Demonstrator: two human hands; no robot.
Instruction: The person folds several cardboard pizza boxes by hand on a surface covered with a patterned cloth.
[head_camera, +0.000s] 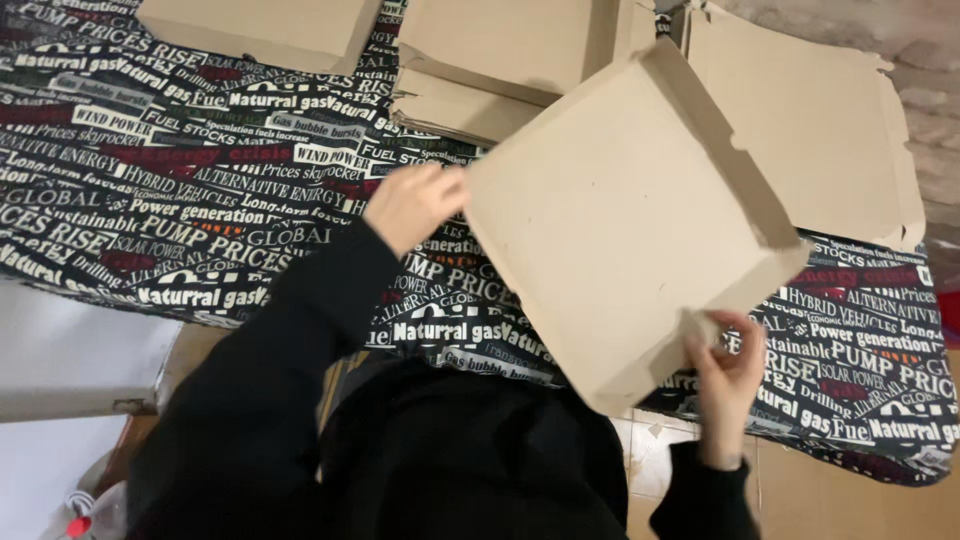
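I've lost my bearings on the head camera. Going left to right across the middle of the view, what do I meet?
Black printed cloth → left hand → tilted cardboard box tray → right hand at the tray's lower corner → flat cardboard blank.

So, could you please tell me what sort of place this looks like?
Probably a makeshift box-folding workstation, not a factory line: a flat square brown cardboard box held in both hands, more unfolded cardboard blanks stacked behind, and a table draped in black cloth with printed lettering.
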